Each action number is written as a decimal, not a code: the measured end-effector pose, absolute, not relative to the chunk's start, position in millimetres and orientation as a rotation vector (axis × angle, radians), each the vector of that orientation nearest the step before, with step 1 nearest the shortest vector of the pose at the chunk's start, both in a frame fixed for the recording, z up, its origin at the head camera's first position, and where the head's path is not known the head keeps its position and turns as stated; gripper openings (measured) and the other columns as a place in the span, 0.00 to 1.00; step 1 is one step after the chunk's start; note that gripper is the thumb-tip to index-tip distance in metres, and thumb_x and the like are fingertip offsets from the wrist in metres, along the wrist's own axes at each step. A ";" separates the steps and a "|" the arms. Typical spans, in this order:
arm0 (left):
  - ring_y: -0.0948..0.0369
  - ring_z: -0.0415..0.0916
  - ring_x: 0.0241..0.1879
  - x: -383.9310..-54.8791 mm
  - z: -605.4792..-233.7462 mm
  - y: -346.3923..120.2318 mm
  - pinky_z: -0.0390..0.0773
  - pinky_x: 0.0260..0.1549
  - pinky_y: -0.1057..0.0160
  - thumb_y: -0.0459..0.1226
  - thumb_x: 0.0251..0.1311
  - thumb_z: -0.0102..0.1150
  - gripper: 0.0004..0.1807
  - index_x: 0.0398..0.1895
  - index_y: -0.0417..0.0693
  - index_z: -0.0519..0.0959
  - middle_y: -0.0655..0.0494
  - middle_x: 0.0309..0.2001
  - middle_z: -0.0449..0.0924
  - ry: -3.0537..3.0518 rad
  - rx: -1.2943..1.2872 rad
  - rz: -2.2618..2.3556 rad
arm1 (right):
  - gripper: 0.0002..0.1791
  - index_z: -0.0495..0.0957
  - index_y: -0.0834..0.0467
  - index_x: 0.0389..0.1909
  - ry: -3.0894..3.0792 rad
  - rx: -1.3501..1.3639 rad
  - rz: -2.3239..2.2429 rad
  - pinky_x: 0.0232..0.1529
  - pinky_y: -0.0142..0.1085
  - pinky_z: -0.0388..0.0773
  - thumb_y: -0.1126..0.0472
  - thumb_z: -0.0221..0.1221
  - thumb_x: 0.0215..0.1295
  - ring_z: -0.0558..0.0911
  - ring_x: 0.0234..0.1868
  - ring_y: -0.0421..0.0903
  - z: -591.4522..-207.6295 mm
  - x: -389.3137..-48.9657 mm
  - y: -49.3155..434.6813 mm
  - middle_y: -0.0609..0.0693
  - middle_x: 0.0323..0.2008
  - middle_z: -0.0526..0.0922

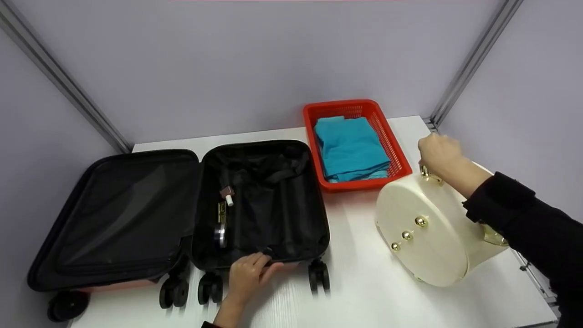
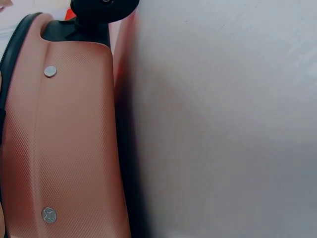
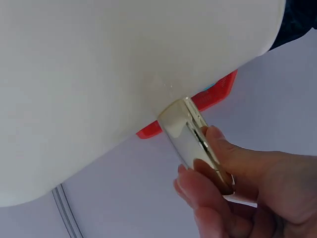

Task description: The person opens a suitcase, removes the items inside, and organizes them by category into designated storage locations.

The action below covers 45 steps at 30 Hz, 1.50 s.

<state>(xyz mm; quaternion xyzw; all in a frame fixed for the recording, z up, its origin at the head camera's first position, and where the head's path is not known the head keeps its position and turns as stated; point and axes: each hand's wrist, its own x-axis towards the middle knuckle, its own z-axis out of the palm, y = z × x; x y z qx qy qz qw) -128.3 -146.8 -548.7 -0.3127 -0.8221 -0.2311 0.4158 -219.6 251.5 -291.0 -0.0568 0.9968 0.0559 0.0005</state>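
Note:
An open suitcase (image 1: 264, 214) lies with its black-lined halves spread flat. My left hand (image 1: 246, 275) holds the front rim of its right half, fingers over the edge and thumb along the pink outer side. That ribbed pink shell (image 2: 74, 134) fills the left of the left wrist view. My right hand (image 1: 439, 152) grips the gold handle (image 3: 183, 134) of a cream rounded case (image 1: 419, 246). The case stands tilted at the right, its oval face with gold knobs turned toward the suitcase. In the right wrist view, thumb and fingers close around the handle.
Behind, between suitcase and case, sits a red basket (image 1: 319, 177) with folded turquoise cloth (image 1: 350, 146). Several small items lie along the left inside of the right suitcase half, including a silver-rimmed round one (image 1: 220, 235). Black wheels (image 1: 319, 273) stick out in front.

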 end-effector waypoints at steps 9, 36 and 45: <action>0.65 0.71 0.14 -126.1 -549.0 -148.7 0.71 0.14 0.66 0.52 0.47 0.61 0.18 0.17 0.47 0.77 0.61 0.16 0.72 -2.076 -0.769 -0.583 | 0.09 0.73 0.68 0.20 3.125 -0.156 0.218 0.19 0.52 0.72 0.66 0.62 0.45 0.76 0.26 0.65 -290.9 -224.4 239.8 0.67 0.24 0.75; 0.61 0.75 0.36 -135.5 -452.1 -65.3 0.74 0.34 0.65 0.45 0.49 0.64 0.19 0.42 0.44 0.76 0.55 0.38 0.76 -2.145 -0.884 -0.933 | 0.24 0.75 0.64 0.43 3.597 0.156 -0.359 0.17 0.53 0.65 0.50 0.63 0.51 0.78 0.28 0.61 -280.6 -71.5 272.8 0.65 0.31 0.79; 0.65 0.74 0.36 -154.8 -440.1 19.1 0.71 0.37 0.75 0.47 0.54 0.57 0.20 0.44 0.43 0.73 0.56 0.38 0.75 -2.128 -1.085 -1.091 | 0.16 0.79 0.65 0.35 3.732 0.542 -0.745 0.27 0.23 0.61 0.58 0.66 0.47 0.63 0.28 0.10 -333.7 -38.5 281.7 0.59 0.33 0.81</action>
